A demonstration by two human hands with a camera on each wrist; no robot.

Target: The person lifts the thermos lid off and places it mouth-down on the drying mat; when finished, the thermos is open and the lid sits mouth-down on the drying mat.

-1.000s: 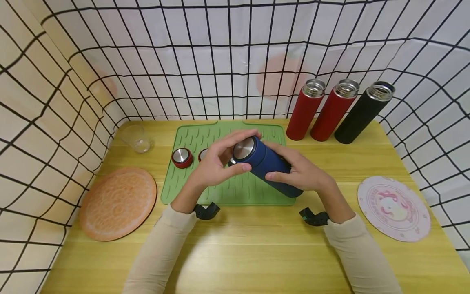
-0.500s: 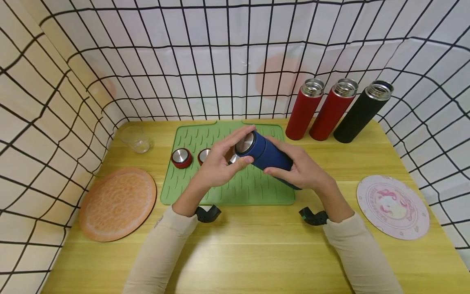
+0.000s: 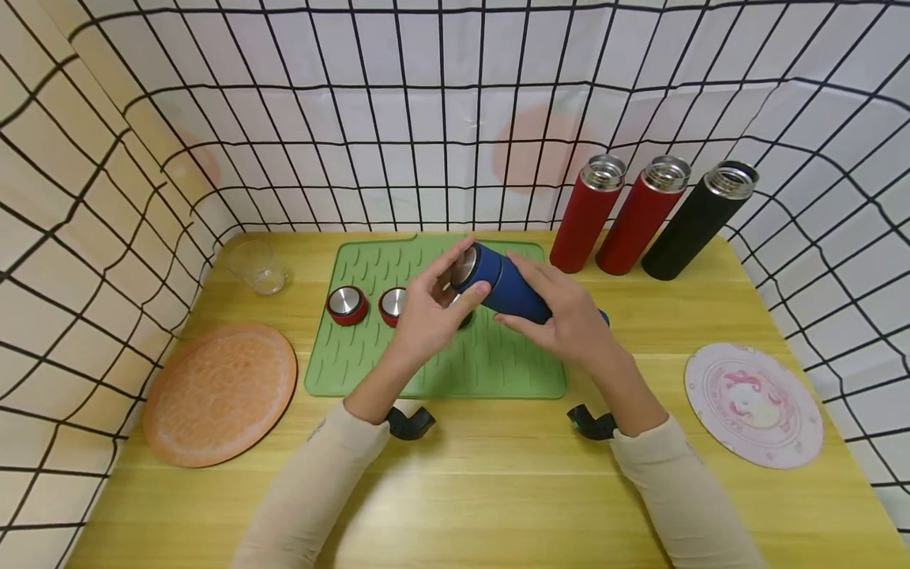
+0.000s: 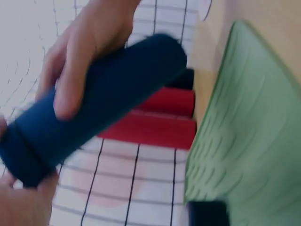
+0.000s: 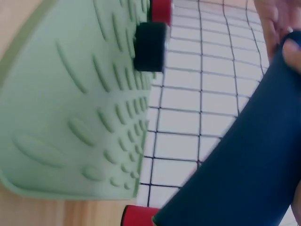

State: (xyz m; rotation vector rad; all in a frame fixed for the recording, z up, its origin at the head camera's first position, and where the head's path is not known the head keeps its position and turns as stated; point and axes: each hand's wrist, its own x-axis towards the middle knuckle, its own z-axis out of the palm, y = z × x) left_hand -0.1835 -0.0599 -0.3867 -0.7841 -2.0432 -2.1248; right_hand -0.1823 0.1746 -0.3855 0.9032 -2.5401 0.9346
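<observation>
A blue thermos bottle (image 3: 517, 291) is held tilted above the green mat (image 3: 512, 371), its capped end up and to the left. My right hand (image 3: 572, 324) grips the bottle's body, thumb on the near side. Around the blue lid (image 3: 486, 265) with its silver top, my left hand (image 3: 429, 316) has its thumb and fingers. The lid sits on the bottle; a seam line shows between them in the left wrist view. Two red lids, one at the left (image 3: 347, 305) and one beside it (image 3: 392, 305), rest on the mat. A black lid (image 5: 149, 47) there is partly hidden by my left hand.
Two red bottles (image 3: 586, 217) and a black bottle (image 3: 700, 225) stand lidless at the back right. A clear glass (image 3: 263, 273) is at the back left. An orange round mat (image 3: 222, 395) lies left, a pink round mat (image 3: 753, 405) right. Wire mesh (image 3: 398, 118) encloses the table.
The bottle has tilted closer to level and its lid end has moved slightly up. Both hands stay on it and have shifted with it. The lids on the mat have not moved.
</observation>
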